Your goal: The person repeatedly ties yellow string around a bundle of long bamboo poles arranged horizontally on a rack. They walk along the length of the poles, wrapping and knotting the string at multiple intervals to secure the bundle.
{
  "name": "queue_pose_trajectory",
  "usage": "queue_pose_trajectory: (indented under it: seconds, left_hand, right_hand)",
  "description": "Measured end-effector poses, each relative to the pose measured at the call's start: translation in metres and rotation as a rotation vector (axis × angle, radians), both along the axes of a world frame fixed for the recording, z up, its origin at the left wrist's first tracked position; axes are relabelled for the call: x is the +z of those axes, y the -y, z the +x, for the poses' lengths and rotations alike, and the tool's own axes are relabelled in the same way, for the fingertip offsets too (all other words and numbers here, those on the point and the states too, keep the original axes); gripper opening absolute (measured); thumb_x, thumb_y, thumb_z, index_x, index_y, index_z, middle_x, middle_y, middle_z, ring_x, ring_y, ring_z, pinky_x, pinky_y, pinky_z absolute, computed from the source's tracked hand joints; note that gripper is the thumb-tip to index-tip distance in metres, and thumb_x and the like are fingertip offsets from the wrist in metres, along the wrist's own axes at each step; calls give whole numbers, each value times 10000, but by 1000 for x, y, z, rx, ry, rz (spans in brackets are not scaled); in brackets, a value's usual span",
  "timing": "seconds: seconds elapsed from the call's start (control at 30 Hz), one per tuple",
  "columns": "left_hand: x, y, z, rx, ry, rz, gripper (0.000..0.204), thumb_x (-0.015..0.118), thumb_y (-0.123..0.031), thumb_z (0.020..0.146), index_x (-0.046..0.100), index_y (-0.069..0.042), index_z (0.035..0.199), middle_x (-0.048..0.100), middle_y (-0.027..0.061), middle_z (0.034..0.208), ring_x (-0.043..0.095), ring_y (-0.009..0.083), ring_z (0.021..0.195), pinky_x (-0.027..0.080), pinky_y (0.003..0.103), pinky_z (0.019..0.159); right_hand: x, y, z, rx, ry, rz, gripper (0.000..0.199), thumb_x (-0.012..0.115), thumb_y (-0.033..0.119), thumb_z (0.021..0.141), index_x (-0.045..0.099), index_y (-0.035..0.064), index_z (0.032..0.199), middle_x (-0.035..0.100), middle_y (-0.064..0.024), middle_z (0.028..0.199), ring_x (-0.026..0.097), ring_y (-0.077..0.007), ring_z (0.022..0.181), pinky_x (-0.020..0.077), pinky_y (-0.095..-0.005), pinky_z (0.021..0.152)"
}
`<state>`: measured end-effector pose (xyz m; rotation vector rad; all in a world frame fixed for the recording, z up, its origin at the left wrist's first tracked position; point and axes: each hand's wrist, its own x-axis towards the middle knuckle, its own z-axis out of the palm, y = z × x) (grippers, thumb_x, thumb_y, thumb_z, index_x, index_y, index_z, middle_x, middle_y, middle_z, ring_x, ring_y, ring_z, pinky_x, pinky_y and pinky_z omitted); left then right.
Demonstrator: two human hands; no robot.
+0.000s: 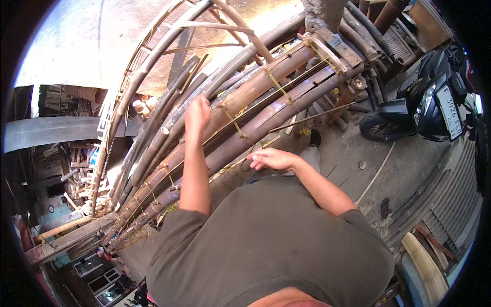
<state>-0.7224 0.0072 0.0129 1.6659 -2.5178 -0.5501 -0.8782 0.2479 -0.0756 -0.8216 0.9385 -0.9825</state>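
My left hand (198,115) is raised over a long rack of bamboo poles, its fingers curled closed. What they hold, if anything, is hidden. Beneath and beside it run two thick brown bamboo poles, the farther pole (244,96) and the nearer pole (266,113), with a dark gap between them. Yellow cord ties (276,82) cross them at intervals. My right hand (271,159) hovers in front of my body, near side of the poles, with its fingers loosely bent and apart. Nothing shows in it.
Loose bamboo poles (169,110) lie behind the rack, below a curved bamboo frame (134,84). A concrete post (324,15) stands at the far end. To the right are a parked motorcycle (434,105), corrugated sheets (434,179) and a split bamboo piece (424,268).
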Motion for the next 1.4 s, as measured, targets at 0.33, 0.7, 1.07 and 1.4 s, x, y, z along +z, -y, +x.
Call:
queue_pose_trajectory:
  seconds: [0.33, 0.7, 1.07, 1.4]
  left_hand:
    - [-96, -74, 47, -76, -216, 21, 400, 530, -430, 890, 658, -112, 1096, 683, 218, 985, 637, 408, 978, 474, 513, 833]
    - [-72, -78, 44, -12, -223, 69, 337, 491, -391, 945, 696, -170, 1094, 688, 192, 969, 654, 388, 937, 500, 491, 809]
    - [-67, 41, -4, 65, -891, 83, 254, 512, -223, 977, 644, -9, 1011, 646, 101, 758, 636, 230, 729, 509, 357, 707]
    - [-43, 19, 108, -6, -520, -216, 315, 490, -250, 938, 677, -32, 1069, 669, 251, 987, 644, 404, 955, 500, 472, 826]
  right_hand:
    - [82, 153, 102, -377, -252, -444, 297, 460, 233, 968, 593, 35, 792, 622, -56, 809, 592, -202, 794, 475, -322, 766]
    - [106, 109, 32, 284, -517, -634, 366, 517, 303, 933, 662, -1, 789, 643, -159, 708, 620, -247, 659, 494, -397, 651]
    - [3, 24, 94, 139, -1095, -419, 322, 558, 290, 877, 674, 34, 720, 648, -209, 718, 634, -410, 738, 497, -496, 745]
    - [-7, -14, 225, 1, -218, -71, 238, 578, 223, 906, 616, 50, 1064, 644, -138, 955, 619, -250, 872, 504, -378, 831]
